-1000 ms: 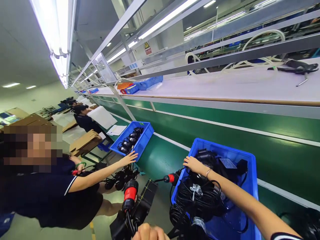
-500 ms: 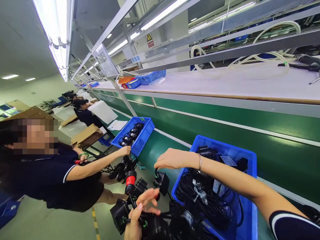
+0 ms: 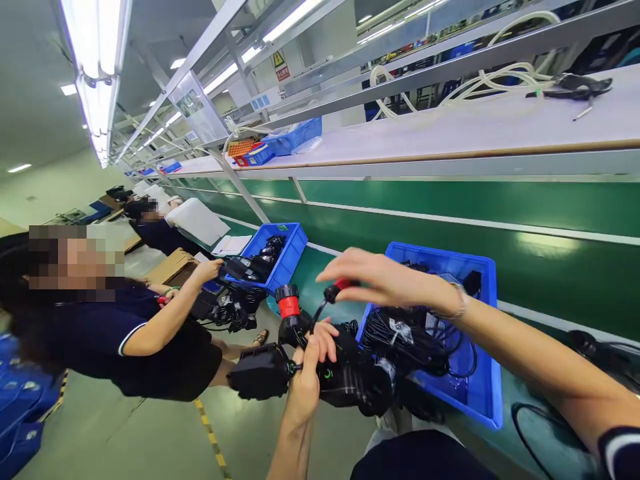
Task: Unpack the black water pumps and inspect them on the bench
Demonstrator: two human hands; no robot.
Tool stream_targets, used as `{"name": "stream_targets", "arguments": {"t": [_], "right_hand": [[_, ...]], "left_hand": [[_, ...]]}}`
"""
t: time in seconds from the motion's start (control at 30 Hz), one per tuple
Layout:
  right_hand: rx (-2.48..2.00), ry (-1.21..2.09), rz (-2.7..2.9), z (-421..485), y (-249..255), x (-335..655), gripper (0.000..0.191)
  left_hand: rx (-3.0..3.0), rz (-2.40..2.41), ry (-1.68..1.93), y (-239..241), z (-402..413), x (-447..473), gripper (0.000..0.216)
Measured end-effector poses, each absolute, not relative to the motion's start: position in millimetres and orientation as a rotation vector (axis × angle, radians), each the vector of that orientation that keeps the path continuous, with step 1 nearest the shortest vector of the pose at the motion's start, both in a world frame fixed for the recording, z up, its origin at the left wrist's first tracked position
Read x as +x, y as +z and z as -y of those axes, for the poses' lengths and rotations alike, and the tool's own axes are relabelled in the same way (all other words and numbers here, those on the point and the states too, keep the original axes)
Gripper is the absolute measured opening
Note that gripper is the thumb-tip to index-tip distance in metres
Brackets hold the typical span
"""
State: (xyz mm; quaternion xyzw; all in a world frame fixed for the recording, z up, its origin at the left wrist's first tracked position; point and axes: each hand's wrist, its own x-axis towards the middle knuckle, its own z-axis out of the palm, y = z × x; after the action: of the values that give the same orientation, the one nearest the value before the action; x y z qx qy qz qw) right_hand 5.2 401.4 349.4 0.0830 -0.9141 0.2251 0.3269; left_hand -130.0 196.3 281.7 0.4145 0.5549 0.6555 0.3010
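My left hand (image 3: 313,357) is closed round the black cables of a bulky bundle of black devices. A black box-shaped unit (image 3: 260,372) sticks out to its left, and a black cylinder with a red band (image 3: 289,307) stands up just above the hand. Larger black parts (image 3: 350,387) hang to its right, partly hidden. My right hand (image 3: 385,277) holds a red-and-black cable connector (image 3: 336,291) between thumb and fingers, its cable running down to the bundle. Below that forearm, a blue bin (image 3: 493,373) contains coiled black cables (image 3: 405,340) and black units.
A co-worker (image 3: 165,327) at the left handles black cabled parts beside a second blue bin (image 3: 295,250). The green conveyor (image 3: 450,213) runs along the right under a white shelf (image 3: 425,137). A loose black cable (image 3: 523,427) lies at the lower right.
My right hand has lifted and shifted right, now with the red-and-black connector instead of the black box on a cable. The bundle has moved up and right in view. The co-worker's hand has left the far bin's edge.
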Motion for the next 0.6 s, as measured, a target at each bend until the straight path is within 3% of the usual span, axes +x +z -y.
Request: {"name": "stream_targets", "arguments": {"t": [0.13, 0.23, 0.33, 0.5, 0.6], "right_hand": [[-0.952, 0.758, 1.695, -390.4, 276.2, 109.4, 0.039], [-1.260, 1.066, 1.682, -341.3, 189.0, 167.1, 0.056], [-1.290, 1.791, 1.951, -274.9, 107.9, 171.4, 0.070], [-1.207, 1.832, 1.874, -217.9, 58.4, 92.1, 0.113], [-1.012, 1.885, 1.877, -213.8, 71.1, 60.2, 0.096]], "left_hand": [[1.056, -1.197, 1.928, 310.1, -226.0, -133.2, 0.051], [1.149, -1.064, 1.987, 333.6, -246.6, -131.9, 0.049], [1.249, -0.930, 2.036, 360.5, -261.7, -126.4, 0.046], [1.271, -0.769, 2.120, 393.7, -269.2, -114.0, 0.043], [1.255, -0.772, 2.123, 402.5, -267.1, -112.8, 0.043]]}}
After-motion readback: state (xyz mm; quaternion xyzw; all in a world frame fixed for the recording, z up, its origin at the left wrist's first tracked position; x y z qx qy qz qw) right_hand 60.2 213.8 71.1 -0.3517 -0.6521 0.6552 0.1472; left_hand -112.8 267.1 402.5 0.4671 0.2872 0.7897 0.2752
